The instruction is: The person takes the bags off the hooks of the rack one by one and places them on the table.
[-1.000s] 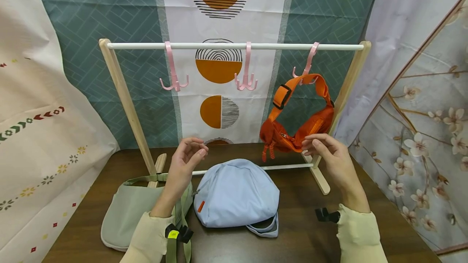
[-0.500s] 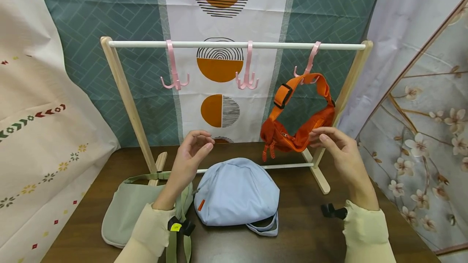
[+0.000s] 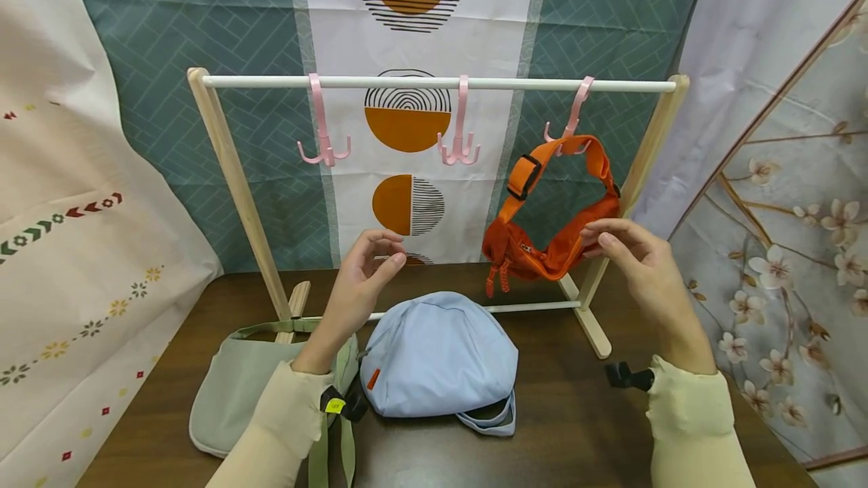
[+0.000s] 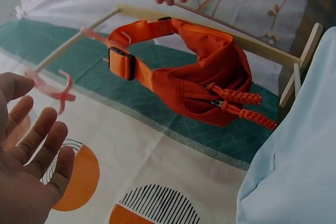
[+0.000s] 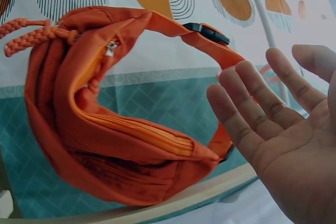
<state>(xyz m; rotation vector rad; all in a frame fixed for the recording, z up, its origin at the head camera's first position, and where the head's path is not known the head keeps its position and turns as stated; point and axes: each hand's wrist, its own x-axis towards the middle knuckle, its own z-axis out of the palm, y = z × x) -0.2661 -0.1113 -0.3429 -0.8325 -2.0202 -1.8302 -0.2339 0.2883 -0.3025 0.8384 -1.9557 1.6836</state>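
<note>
An orange waist bag hangs by its strap from the right pink hook on the rack. My right hand is raised in front of the bag's right end, its fingers loosely bent around nothing; in the right wrist view the hand shows a bare palm beside the bag. Above the left side of a light blue backpack, my left hand hovers with relaxed fingers and holds nothing. A sage green shoulder bag lies on the table left of the backpack, partly covered by my left forearm.
A wooden rack with a white top bar stands at the back of the table. Two more pink hooks, the left hook and middle hook, hang from it with nothing on them. Patterned curtains surround the table.
Both hands have risen slightly and drifted right, the right hand shifting along the waist bag's right end. The bags and hooks stay where they were.
</note>
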